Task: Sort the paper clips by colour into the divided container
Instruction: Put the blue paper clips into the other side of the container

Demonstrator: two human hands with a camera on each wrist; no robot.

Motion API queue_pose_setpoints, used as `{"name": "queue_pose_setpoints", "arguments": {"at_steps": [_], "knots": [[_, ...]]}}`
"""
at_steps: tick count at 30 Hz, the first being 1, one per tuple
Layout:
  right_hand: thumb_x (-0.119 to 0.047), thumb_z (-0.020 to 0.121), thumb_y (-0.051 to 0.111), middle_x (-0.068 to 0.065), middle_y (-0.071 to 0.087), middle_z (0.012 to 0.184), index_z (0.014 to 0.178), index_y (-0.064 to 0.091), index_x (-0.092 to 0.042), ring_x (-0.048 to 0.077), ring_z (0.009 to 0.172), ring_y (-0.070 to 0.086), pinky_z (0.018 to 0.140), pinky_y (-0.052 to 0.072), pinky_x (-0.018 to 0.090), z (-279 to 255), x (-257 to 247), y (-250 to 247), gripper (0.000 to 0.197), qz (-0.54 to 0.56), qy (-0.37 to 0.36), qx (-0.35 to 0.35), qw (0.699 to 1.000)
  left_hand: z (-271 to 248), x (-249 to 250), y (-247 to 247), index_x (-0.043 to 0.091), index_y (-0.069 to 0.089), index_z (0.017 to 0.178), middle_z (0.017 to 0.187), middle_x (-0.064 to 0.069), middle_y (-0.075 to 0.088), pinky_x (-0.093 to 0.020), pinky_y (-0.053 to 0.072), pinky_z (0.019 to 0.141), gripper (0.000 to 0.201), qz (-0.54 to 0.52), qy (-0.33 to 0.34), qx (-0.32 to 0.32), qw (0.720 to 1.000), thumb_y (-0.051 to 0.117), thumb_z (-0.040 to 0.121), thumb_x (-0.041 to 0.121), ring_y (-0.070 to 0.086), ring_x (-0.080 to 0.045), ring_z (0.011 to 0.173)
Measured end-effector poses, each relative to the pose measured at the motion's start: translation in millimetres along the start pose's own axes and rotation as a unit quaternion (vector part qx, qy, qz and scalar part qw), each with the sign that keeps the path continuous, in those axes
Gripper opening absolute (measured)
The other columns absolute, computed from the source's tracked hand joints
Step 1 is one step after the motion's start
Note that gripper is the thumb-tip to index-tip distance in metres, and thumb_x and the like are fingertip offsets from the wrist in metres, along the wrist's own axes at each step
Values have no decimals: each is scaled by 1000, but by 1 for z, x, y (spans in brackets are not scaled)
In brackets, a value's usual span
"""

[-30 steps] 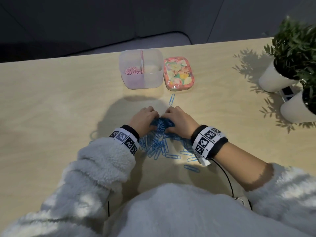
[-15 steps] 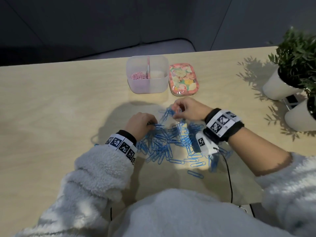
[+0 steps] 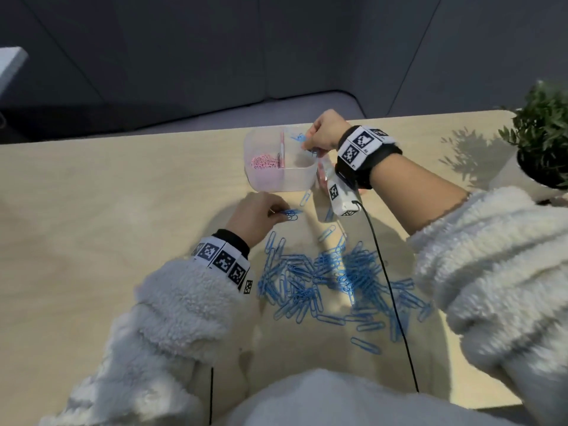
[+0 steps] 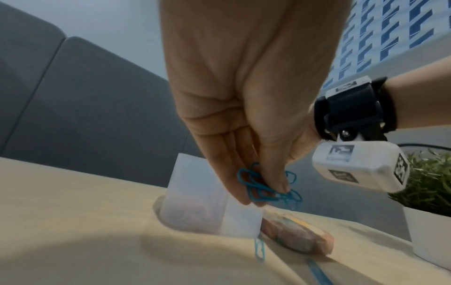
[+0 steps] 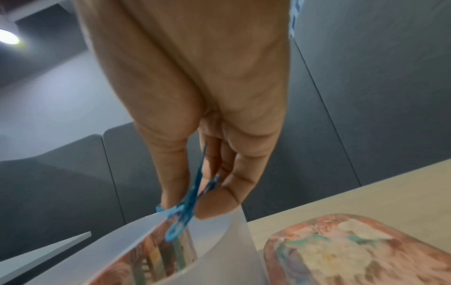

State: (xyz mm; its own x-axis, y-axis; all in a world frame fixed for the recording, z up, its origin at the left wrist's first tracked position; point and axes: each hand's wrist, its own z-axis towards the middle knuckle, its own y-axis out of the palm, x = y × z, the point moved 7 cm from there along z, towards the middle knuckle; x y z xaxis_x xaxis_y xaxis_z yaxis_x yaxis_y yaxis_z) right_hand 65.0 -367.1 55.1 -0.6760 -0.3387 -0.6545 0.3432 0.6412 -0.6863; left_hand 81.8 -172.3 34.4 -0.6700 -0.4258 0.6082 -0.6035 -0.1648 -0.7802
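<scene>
Table [image 3: 92, 195]: pale wood-grain top, filling the lower frame; far edge runs from 9 o'clock to 3 o'clock.

Seating [image 3: 276, 109]: grey upholstered bench or sofa behind the table at 12 o'clock, with dark padded back panels [image 4: 85, 108] divided by seams.

Wall [image 3: 461, 41]: dark grey panels, 12 to 2 o'clock.

Potted plants [image 3: 544, 127]: green foliage in white pots, table's 3 o'clock edge, casting leafy shadows leftward.

Light [image 5: 8, 36]: one bright lamp overhead, at 10 o'clock in the right wrist view.

Window pattern [image 4: 390, 29]: blue-and-white grid, 1 o'clock in the left wrist view.
</scene>
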Motion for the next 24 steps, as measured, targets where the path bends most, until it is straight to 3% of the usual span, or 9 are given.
{"name": "queue_pose_setpoints", "arguments": {"at_steps": [4, 6, 8, 12, 14, 17, 19, 22, 24], "knots": [[-17, 81, 64, 11, 62, 67, 70, 66, -2, 16, 55, 55, 83, 55, 36, -7, -5, -4, 17, 12, -18, 45, 999, 30, 17, -19, 7, 70, 97, 98, -14, 71, -24, 34, 71, 17, 36, 20, 66, 997, 62, 84, 14, 61, -29, 94], [-12, 82, 54, 15, 63, 72, 67, 63, 0, 29, 69, 62, 87, 54, 42, -13, 0, -13, 21, 32, -33, 88, 995, 48, 21, -26, 7, 68, 100, 99, -16, 69, -25, 32, 70, 19, 23, 0, 88, 996, 58, 84, 13, 59, -30, 96], [-9, 82, 50, 23, 65, 76, 73, 63, 9, 42, 81, 64, 84, 53, 49, -20, 11, -21, 24, 57, -49, 123, 990, 69, 25, -30, 9, 66, 103, 101, -15, 68, -26, 34, 72, 21, 23, -20, 92, 995, 56, 86, 15, 59, -29, 97], [-9, 80, 53, 28, 67, 79, 72, 63, 6, 43, 76, 65, 75, 54, 55, -41, 50, -18, 20, 106, -39, 148, 983, 104, 30, -28, 8, 66, 103, 105, -17, 68, -36, 46, 85, 20, 44, -36, 98, 994, 54, 88, 14, 59, -34, 101], [-8, 82, 54, 26, 69, 80, 74, 64, 7, 39, 75, 64, 76, 54, 49, -51, 66, -7, 19, 92, -35, 123, 987, 113, 32, -22, 5, 66, 97, 103, -20, 67, -38, 45, 83, 17, 79, -38, 83, 993, 54, 87, 12, 59, -37, 100], [-7, 84, 55, 16, 72, 90, 80, 66, 5, 23, 78, 63, 64, 46, 27, -62, 85, 18, 17, 31, -36, 50, 998, 117, 35, -11, 0, 62, 100, 109, -23, 64, -39, 43, 88, 20, 99, -39, 48, 993, 52, 89, 12, 56, -39, 107], [-9, 86, 55, 13, 72, 95, 84, 67, 0, 23, 87, 64, 69, 46, 27, -68, 94, 35, 15, -13, -50, 1, 999, 106, 46, -14, 0, 63, 102, 107, -23, 64, -39, 40, 94, 25, 110, 10, 84, 990, 46, 90, 13, 56, -38, 106], [-3, 84, 50, 13, 70, 97, 91, 68, -5, 27, 92, 63, 83, 50, 33, -79, 104, 50, 19, -50, -52, -47, 996, 73, 62, -4, 3, 64, 81, 85, -19, 63, -43, 50, 81, 25, 173, 131, 178, 960, 42, 86, 14, 59, -36, 85], [-8, 84, 50, 11, 67, 81, 78, 65, -11, 28, 79, 60, 72, 46, 32, -88, 105, 59, 17, -88, -74, -63, 991, 59, 53, 33, 6, 63, 91, 96, -18, 61, -45, 48, 77, 21, 205, 119, 58, 970, 43, 88, 11, 56, -36, 93]]}}
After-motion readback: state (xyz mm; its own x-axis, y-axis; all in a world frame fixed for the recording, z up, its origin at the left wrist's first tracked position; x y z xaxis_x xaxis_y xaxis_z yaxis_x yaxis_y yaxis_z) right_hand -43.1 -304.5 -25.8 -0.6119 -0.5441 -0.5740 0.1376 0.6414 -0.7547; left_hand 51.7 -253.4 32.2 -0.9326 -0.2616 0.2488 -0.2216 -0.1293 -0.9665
